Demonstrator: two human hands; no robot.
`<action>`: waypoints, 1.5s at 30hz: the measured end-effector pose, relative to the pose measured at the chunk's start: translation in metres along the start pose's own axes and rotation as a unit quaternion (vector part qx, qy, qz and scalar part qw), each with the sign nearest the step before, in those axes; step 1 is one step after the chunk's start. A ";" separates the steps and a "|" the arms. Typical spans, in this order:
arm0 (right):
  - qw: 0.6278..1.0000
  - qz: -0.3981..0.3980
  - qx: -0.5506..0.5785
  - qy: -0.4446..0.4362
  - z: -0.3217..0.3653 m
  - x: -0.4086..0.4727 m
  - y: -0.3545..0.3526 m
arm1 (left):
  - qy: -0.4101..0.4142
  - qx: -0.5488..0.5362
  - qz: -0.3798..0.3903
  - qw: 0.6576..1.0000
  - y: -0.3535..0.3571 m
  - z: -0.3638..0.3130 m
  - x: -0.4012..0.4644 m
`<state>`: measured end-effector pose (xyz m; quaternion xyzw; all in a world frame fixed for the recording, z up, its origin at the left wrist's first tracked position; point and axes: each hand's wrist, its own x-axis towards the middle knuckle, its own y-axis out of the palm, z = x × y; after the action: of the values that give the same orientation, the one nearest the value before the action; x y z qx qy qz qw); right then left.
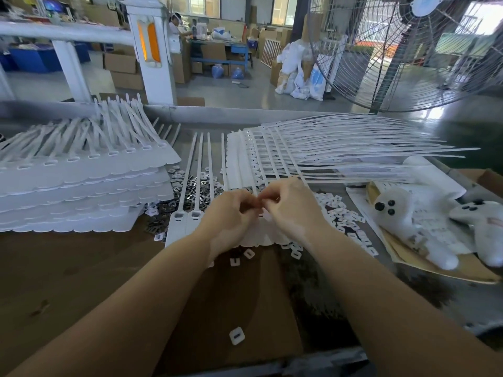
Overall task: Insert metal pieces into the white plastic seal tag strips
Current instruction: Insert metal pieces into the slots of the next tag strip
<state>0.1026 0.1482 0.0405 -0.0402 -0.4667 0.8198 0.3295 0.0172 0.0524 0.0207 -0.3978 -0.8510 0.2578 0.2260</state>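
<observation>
A white seal tag strip sheet (179, 227) lies flat on the brown table in front of me, its thin tails running away from me. My left hand (228, 221) and my right hand (294, 210) meet above its tag heads, fingers curled and fingertips pinched together. What they pinch is too small and hidden to tell. A heap of small metal pieces (196, 191) lies just beyond the left hand. White plastic caps (343, 216) are scattered to the right of the right hand.
A tall stack of seal tag sheets (81, 186) fills the left. Another stack (299, 153) with long tails lies behind my hands. White plush toys (408, 221) rest on cardboard at right. A loose white cap (237, 335) lies near me. A large fan (408, 50) stands beyond the table.
</observation>
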 end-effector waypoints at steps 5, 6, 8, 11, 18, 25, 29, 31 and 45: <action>0.999 -0.047 -0.017 -0.020 0.000 -0.003 0.022 | 0.017 0.042 -0.004 0.999 -0.016 0.011 -0.013; 0.998 -0.050 -0.024 -0.023 -0.003 -0.004 0.024 | 0.024 0.050 0.010 0.998 -0.018 0.012 -0.016; 0.998 -0.052 -0.022 -0.023 -0.007 -0.005 0.028 | 0.039 0.056 0.038 0.997 -0.022 0.011 -0.021; 0.998 -0.061 -0.017 -0.028 -0.011 -0.007 0.031 | 0.055 0.058 0.097 0.992 -0.026 0.009 -0.028; 0.997 -0.064 -0.016 -0.031 -0.014 -0.008 0.034 | 0.083 0.111 0.136 0.981 -0.026 0.006 -0.032; 0.997 -0.072 -0.016 -0.031 -0.014 -0.009 0.034 | 0.113 0.171 0.192 0.960 -0.030 0.004 -0.026; 0.997 -0.073 -0.012 -0.031 -0.014 -0.009 0.035 | 0.105 0.145 0.179 0.967 -0.029 0.007 -0.026; 0.996 -0.075 -0.015 -0.034 -0.015 -0.009 0.035 | 0.081 0.091 0.139 0.983 -0.031 0.009 -0.027; 0.995 -0.087 -0.021 -0.047 -0.017 -0.009 0.037 | -0.063 0.029 -0.126 0.990 -0.060 0.047 -0.027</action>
<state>0.0975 0.1424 0.0000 0.0318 -0.5002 0.7792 0.3764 -0.0285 -0.0139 0.0174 -0.2638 -0.8991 0.2763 0.2137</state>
